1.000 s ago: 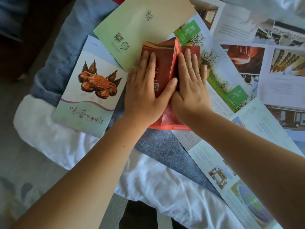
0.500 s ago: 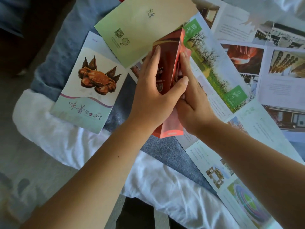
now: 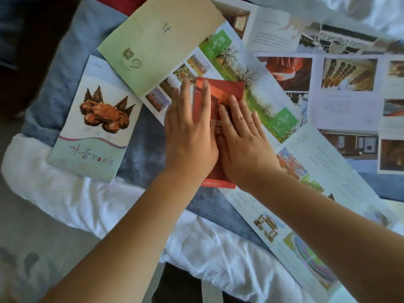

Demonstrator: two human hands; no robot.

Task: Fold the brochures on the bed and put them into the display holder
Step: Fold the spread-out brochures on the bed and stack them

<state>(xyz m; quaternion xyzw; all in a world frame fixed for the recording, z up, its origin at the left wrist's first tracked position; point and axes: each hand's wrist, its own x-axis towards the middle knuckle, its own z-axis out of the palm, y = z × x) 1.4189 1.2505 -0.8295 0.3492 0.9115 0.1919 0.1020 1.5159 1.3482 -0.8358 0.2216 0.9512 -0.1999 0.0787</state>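
Left hand [image 3: 189, 136] and right hand [image 3: 246, 145] palms down, side by side, fingers straight.

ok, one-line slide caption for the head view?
Left hand and right hand press the folded red brochure flat on the bed.

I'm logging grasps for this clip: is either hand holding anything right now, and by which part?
Nothing is gripped. The left hand and right hand lie flat, fingers straight, on the folded red brochure, pressing its face down.
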